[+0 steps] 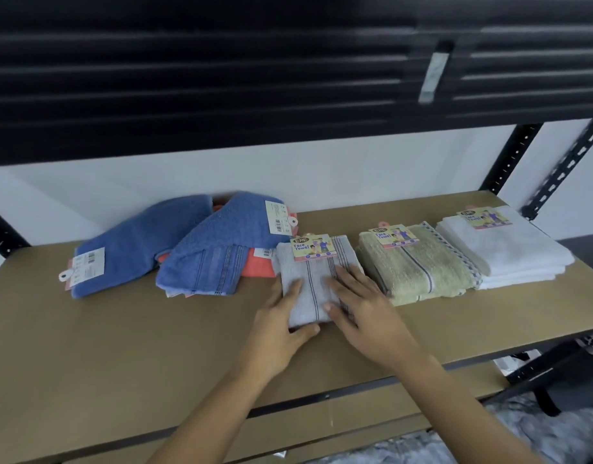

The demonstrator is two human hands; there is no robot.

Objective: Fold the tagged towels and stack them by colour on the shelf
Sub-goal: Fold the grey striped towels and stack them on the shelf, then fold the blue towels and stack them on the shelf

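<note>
Right hand [365, 309]: fingers spread, lying flat on the folded grey towel [313, 289]. Left hand [281, 323]: fingers straight and close together along the towel's left edge, thumb at its near edge. Grey towel: on the shelf board [121, 346], card tag [313, 247] at the far end. To its right: olive stack [419, 266], then white stack [509, 249]. To its left: coral towel [258, 266] under two loose blue towels [208, 252].
</note>
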